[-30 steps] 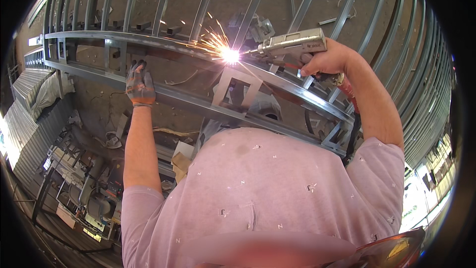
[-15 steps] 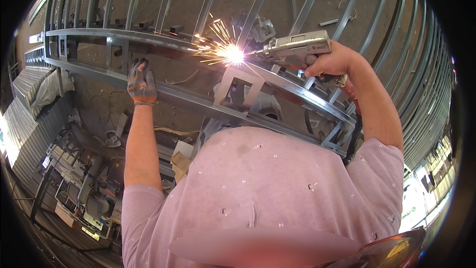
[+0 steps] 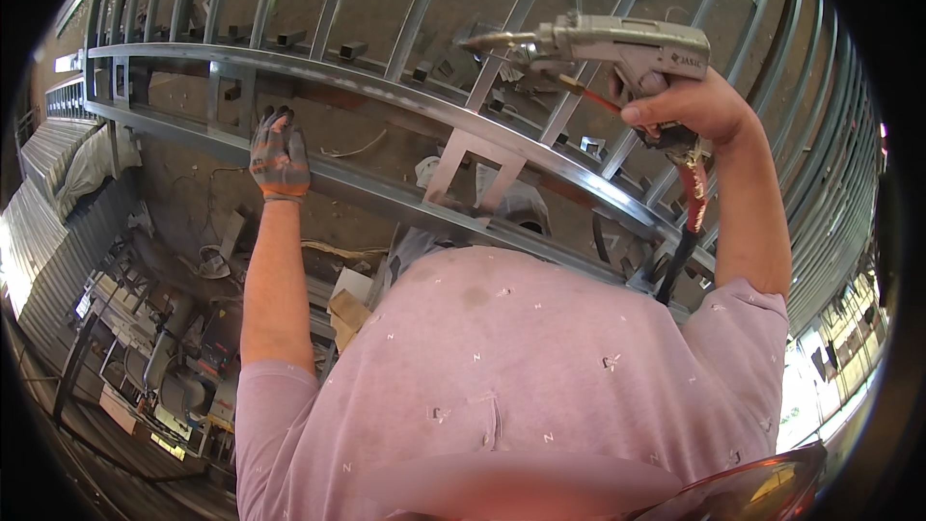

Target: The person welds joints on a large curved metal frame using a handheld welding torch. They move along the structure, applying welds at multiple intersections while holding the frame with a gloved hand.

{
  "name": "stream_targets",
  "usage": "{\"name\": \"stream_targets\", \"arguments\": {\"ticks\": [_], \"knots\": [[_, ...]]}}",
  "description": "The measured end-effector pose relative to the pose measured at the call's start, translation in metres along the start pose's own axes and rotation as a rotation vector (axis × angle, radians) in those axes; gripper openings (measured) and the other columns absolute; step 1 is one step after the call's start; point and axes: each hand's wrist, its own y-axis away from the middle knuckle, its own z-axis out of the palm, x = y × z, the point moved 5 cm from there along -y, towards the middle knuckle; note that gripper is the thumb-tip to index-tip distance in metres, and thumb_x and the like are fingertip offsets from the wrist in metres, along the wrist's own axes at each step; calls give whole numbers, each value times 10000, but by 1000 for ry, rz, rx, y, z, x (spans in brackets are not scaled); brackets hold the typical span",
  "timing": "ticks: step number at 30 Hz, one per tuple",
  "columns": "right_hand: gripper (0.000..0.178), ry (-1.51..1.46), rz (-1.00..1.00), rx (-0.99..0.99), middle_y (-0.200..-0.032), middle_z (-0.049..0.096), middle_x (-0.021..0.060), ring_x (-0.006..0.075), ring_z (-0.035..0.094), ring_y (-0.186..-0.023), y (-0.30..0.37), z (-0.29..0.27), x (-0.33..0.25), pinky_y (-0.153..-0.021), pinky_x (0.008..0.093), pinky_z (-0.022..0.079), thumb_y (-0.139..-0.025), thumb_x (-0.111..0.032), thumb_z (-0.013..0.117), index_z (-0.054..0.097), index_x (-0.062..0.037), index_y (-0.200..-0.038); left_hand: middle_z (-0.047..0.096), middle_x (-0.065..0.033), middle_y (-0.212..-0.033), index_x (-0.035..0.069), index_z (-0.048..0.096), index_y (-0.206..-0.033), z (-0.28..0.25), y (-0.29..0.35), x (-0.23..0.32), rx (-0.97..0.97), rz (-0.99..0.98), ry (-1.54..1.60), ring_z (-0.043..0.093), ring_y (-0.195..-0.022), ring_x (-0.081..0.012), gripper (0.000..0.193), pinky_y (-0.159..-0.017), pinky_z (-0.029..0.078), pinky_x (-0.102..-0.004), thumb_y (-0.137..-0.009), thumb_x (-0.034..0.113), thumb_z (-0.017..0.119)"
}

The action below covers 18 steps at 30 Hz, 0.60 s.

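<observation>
In my bare right hand (image 3: pixel 696 108) is a grey handheld welding gun (image 3: pixel 627 41), held up by its grip. Its pointed nozzle (image 3: pixel 497 41) faces left and hangs above the bars of a metal frame, with no arc or sparks at it. A red and black cable (image 3: pixel 691 195) runs down from the grip. My left hand (image 3: pixel 280 162) wears a grey and orange glove. It lies over the near steel rail (image 3: pixel 371 193), fingers stretched out and together, gripping nothing. Beyond it runs the far steel rail (image 3: pixel 371 96). A U-shaped metal piece (image 3: pixel 509 172) bridges the two rails.
Many long parallel bars (image 3: pixel 424 10) stretch away from the far rail. Stacked corrugated sheets (image 3: pixel 43 159) lie at the left. Lower left stands cluttered workshop gear (image 3: pixel 188 396). A cardboard piece (image 3: pixel 349 316) sits beside my left arm.
The bright arc and sparks have gone out. My right hand has lifted the welding gun off the far rail, up and to the right. My left hand stays nearly in place.
</observation>
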Motion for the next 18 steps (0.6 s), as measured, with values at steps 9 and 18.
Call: {"name": "stream_targets", "arguments": {"ticks": [9, 18], "knots": [[423, -19, 68, -75, -917, 735, 31, 130, 649, -742, -78, 71, 8, -643, 305, 534, -830, -122, 938, 782, -16, -1208, 772, -166, -1306, 88, 762, -1223, -1, -2, 4, 3, -22, -25, 694, -1294, -431, 284, -1114, 550, -530, -966, 193, 704], [518, 2, 131, -94, -862, 710, 30, 125, 635, -715, -96, 78, 18, -625, 313, 527, -831, -85, 917, 760, -27, -1321, 782, -176, -1251, 60, 761, -1181, -5, -3, 11, 40, 41, -33, 712, -1249, -444, 272, -1100, 562, -532, -938, 171, 710]]}}
